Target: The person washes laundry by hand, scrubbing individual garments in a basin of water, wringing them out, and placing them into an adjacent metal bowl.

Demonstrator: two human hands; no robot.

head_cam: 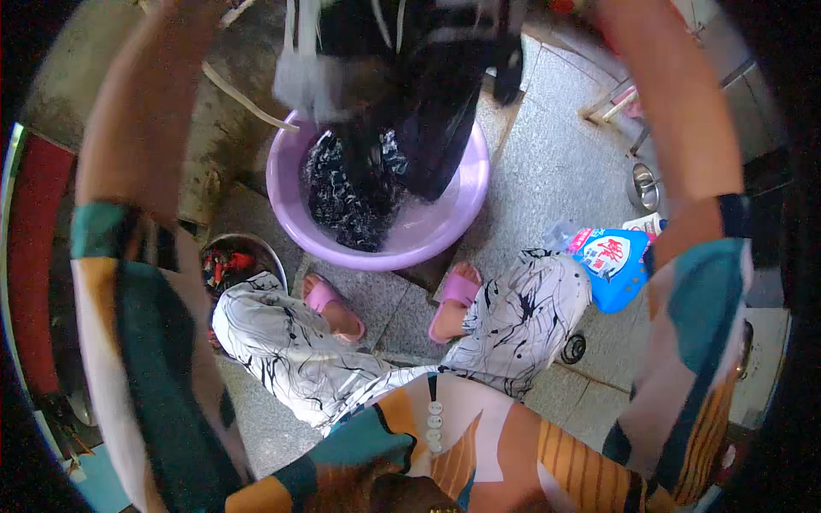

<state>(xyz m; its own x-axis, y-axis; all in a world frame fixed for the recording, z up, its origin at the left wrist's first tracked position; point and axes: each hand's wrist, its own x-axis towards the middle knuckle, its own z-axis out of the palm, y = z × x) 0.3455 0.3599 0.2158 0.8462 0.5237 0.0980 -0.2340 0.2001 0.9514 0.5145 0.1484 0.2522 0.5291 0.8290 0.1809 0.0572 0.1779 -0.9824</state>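
Observation:
Both my forearms reach up past the picture's top edge, so neither hand is in view. Before me, a dark wet garment [442,102] with white or grey parts hangs down, blurred, over a purple plastic basin [385,256]. Its lower end reaches into the basin. Dark rippling water or soaked cloth [346,205] fills the basin's left part, and a paler, foamy patch [423,224] lies at the lower right. A light-coloured hose [247,102] ends at the basin's upper left rim.
A metal bowl [280,256] with red and dark cloth stands by my left knee. By my right knee lies a blue detergent bag [612,269] bearing writing. Further up are a small metal bowl [643,188] and stool-like legs [606,106]. My feet in pink slippers flank the basin's near side.

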